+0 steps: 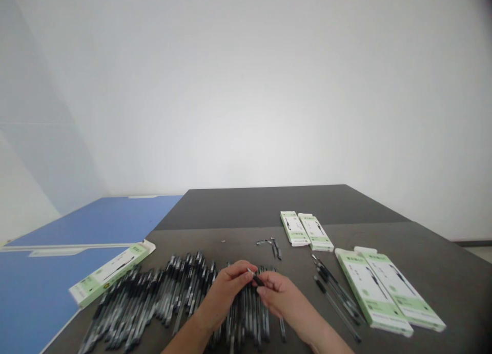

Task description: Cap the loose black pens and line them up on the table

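Observation:
Above a wide heap of pens (169, 292), my two hands meet at one black pen (258, 280). The fingers of my right hand (282, 295) are closed around its dark grip section. At its pale tip, my left hand (229, 287) pinches with thumb and forefinger; whether a small part sits in that pinch is too small to tell. Most of the held pen is hidden by my right hand. The heaped pens have clear barrels and dark ends, and lie roughly side by side beneath my wrists.
Several small dark pen caps (274, 248) lie beyond my hands. A few separate pens (336, 290) rest at right, beside two green-and-white boxes (378, 292). Two more boxes (307, 231) lie farther back. Another box (113, 272) leans on the heap's left end, near the dark table's edge.

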A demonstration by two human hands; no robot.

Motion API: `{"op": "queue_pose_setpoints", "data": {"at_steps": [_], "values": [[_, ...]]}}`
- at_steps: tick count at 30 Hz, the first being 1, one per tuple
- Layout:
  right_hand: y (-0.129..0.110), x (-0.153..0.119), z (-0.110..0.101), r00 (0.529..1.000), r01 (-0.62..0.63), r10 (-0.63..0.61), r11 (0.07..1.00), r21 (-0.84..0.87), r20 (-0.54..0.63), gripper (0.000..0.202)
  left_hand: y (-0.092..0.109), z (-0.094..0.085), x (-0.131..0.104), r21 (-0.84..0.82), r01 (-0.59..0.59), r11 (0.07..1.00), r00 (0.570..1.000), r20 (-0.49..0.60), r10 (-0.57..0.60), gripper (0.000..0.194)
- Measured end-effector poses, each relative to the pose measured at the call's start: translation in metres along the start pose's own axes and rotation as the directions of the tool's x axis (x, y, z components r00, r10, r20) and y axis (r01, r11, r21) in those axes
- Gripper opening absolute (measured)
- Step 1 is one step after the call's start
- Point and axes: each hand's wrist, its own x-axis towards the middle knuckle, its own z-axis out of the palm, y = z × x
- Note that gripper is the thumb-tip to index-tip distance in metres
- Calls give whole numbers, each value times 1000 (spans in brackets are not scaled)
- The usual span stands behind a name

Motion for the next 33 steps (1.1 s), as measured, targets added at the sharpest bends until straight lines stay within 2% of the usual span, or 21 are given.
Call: {"op": "queue_pose_setpoints", "data": {"at_steps": [3,5,6,8,11,13,15,17,20,22,23,26,27,28,31,33], "values": [[-1,-4,0,986,-105,78,977,187,150,30,1,1,-2,-115,65,991,992,113,-52,19],[1,-5,0,980,-132,91,962,239,177,30,1,2,-2,-137,97,986,987,140,-78,18],[3,-3,0,985,-119,85,967,227,151,29,0,1,-1,-121,94,988,990,117,-80,17],[7,1,1,998,-56,53,988,145,25,29,-3,0,1,-61,72,996,997,26,-70,17],[9,6,0,989,5,-8,1000,-21,-147,30,-8,-1,4,-40,58,998,994,-85,-61,20],[8,5,-1,994,-23,24,1000,7,-105,29,-9,-1,4,-111,75,991,994,-67,-83,21],[6,2,-2,996,-88,86,990,110,24,35,-9,0,4,-183,94,979,995,-15,-98,21],[6,2,-2,992,-115,107,984,137,65,35,-7,1,4,-179,96,979,995,-2,-97,21],[7,5,-1,990,-15,10,999,-36,-138,31,-5,2,4,-55,55,997,994,-91,-60,19],[7,6,-1,982,9,-26,996,-90,-187,30,-5,3,4,-37,51,998,991,-119,-55,20],[6,5,-1,988,0,-8,999,-53,-152,29,-4,4,4,-72,59,996,992,-105,-67,20],[3,1,1,995,-86,77,986,140,67,35,-3,7,3,-218,79,973,996,-20,-86,21],[2,1,1,993,-90,76,983,161,90,35,-3,8,3,-234,75,969,997,-6,-79,20],[2,1,1,996,-68,60,987,145,63,32,-3,8,3,-225,68,972,997,-11,-72,19],[2,4,1,987,35,-41,999,-37,-156,29,-3,9,4,-147,48,988,993,-104,-64,18],[1,5,0,983,45,-57,996,-73,-172,27,-3,9,5,-159,60,985,989,-123,-80,19]]}}
